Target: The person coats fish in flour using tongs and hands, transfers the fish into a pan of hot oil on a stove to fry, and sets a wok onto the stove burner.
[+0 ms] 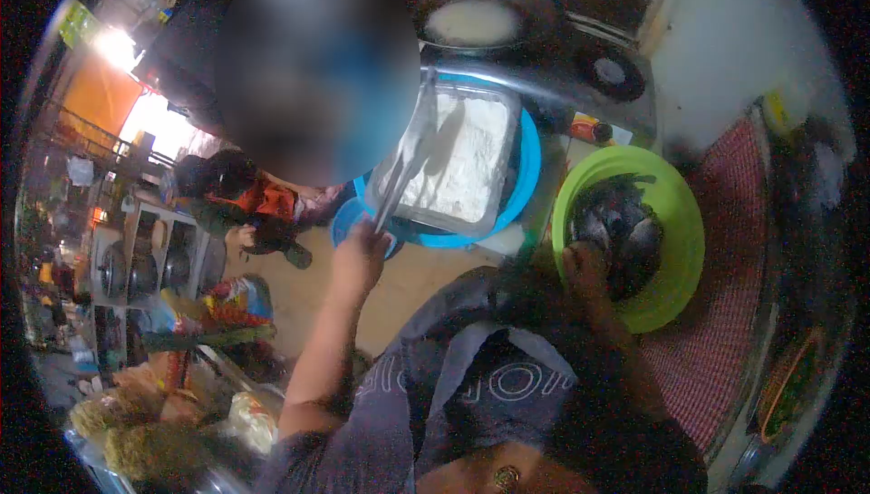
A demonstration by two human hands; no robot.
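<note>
The blue basin [529,168], ahead of the left hand [364,249], perhaps catches spills from the tray [512,131] of white powder inside it; the green basin [686,236] keeps dark fish [634,245] together at the right hand [587,267], whose grip is unclear. The left fingers close round metal tongs [406,168], likely sparing them the powder. Tan surface [308,313] lies beside the left fingers, red-patterned covering [729,222] beyond the right, a wide pan [541,12] farther ahead.

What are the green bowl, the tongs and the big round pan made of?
Green bowl: probably plastic, smooth, since it's one even, bright colour with a rounded rim.
Tongs: likely metal, greyish with pale glints, but blur hides their finish.
Big round pan: seems to be shiny metal, because its rim catches a bright streak.
</note>
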